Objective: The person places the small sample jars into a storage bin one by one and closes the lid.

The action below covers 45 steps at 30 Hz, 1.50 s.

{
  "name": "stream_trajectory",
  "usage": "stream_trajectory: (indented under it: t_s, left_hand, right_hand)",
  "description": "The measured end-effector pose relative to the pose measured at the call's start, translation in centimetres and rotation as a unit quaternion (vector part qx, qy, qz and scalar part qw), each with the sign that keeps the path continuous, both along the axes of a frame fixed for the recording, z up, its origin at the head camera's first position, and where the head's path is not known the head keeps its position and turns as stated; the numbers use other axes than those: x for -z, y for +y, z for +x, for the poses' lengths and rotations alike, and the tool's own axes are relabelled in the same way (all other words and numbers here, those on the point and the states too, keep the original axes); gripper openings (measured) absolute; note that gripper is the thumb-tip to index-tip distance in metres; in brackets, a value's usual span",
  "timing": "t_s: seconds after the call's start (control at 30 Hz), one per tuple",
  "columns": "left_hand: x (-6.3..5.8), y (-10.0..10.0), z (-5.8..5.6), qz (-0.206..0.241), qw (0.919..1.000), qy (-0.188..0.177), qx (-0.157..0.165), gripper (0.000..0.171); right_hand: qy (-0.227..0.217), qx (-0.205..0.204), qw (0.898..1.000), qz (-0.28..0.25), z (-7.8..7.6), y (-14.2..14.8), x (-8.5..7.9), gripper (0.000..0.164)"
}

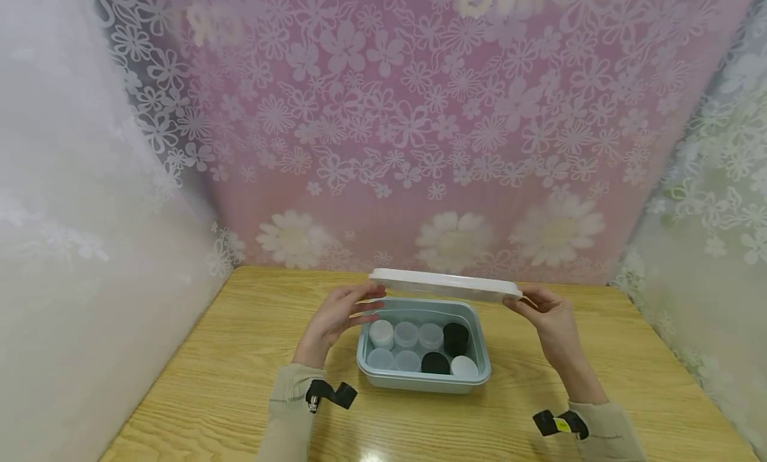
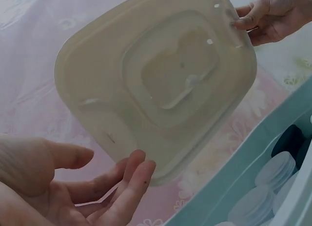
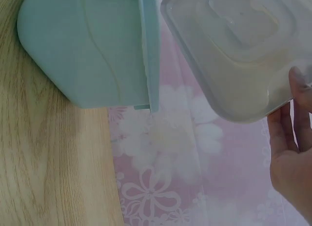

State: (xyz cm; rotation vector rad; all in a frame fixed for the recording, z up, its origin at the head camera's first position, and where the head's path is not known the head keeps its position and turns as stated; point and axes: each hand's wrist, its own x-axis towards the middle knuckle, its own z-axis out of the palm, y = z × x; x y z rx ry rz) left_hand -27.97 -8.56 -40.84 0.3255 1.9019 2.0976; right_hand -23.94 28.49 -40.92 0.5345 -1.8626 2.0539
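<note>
A white translucent plastic lid is raised above the far side of a pale blue plastic box. My right hand pinches the lid's right end between thumb and fingers; the right wrist view shows this hand at the lid's corner. By the lid's left end is my left hand, its fingers spread over the box's left rim. In the left wrist view that hand's thumb stands apart from the lid, and the fingertips overlap its near corner. Whether they touch it I cannot tell.
Several small round containers stand inside the box, among them clear jars, black ones and white-topped ones. The box rests on a wood-grain table. Behind it hangs a pink floral curtain, with pale curtains at both sides.
</note>
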Motion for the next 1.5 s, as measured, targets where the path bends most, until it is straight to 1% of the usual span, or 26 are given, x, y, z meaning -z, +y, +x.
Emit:
stream_trajectory:
  t_s: [0.07,0.13,0.23,0.33,0.4,0.53,0.63,0.8,0.97,1.03,1.1,1.17,1.23,1.33,1.43,1.5]
  left_hand:
    - [0.0,0.1,0.0,0.007,1.0,-0.006,-0.003,0.047]
    - [0.0,0.3,0.1,0.014,0.9997,-0.016,-0.013,0.048]
    - [0.1,0.5,0.1,0.015,0.9989,-0.026,-0.035,0.05]
    - [0.1,0.6,0.1,0.015,0.9983,-0.03,-0.047,0.05]
    - [0.1,0.7,0.1,0.013,0.9984,-0.027,-0.048,0.05]
    - [0.2,0.7,-0.1,0.006,0.9984,-0.021,-0.052,0.047]
    - [0.2,0.8,-0.3,0.008,0.9976,-0.021,-0.065,0.044]
    - [0.1,1.1,-0.5,0.046,0.9943,-0.032,-0.09,0.04]
    - [-0.1,1.2,-0.4,0.077,0.9923,-0.035,-0.09,0.038]
    - [-0.1,1.3,-0.4,0.087,0.9916,-0.035,-0.089,0.038]
    - [-0.3,1.4,-0.4,0.094,0.9907,-0.035,-0.092,0.038]
    - [-0.4,1.4,-0.3,0.103,0.989,-0.04,-0.098,0.037]
    - [-0.5,1.4,-0.3,0.106,0.9882,-0.04,-0.104,0.036]
    - [-0.5,1.2,-0.2,0.106,0.9876,-0.039,-0.109,0.036]
    - [-0.4,1.1,-0.3,0.093,0.9896,-0.028,-0.106,0.037]
    - [-0.3,0.9,-0.3,0.083,0.9912,-0.02,-0.102,0.038]
  right_hand:
    - [0.015,-0.026,0.999,-0.011,0.0,0.1,0.1,0.029]
    - [0.033,-0.049,0.998,-0.007,0.0,0.2,0.1,0.029]
    - [0.063,-0.08,0.995,0.013,-0.1,0.3,0.1,0.028]
    - [0.085,-0.093,0.991,0.036,-0.2,0.4,0.0,0.026]
    - [0.09,-0.091,0.991,0.044,-0.2,0.5,0.0,0.025]
    - [0.096,-0.074,0.992,0.047,-0.3,0.5,0.0,0.022]
    - [0.107,-0.06,0.992,0.041,-0.4,0.4,0.1,0.019]
    - [0.11,-0.031,0.993,0.03,-0.4,0.0,0.1,0.018]
    - [0.089,0.014,0.996,0.01,-0.3,-0.5,-0.2,0.014]
    - [0.072,0.026,0.997,0.004,-0.2,-0.6,-0.3,0.021]
    - [0.054,0.03,0.998,0.009,-0.2,-0.6,-0.4,0.032]
    - [0.031,0.031,0.999,0.025,-0.1,-0.6,-0.5,0.04]
    - [0.004,0.021,0.999,0.041,-0.1,-0.5,-0.6,0.043]
    - [-0.044,-0.009,0.998,0.045,-0.1,-0.2,-0.8,0.047]
    - [-0.1,-0.038,0.993,0.041,-0.1,0.1,-1.0,0.052]
    - [-0.131,-0.046,0.989,0.054,-0.1,0.4,-1.1,0.053]
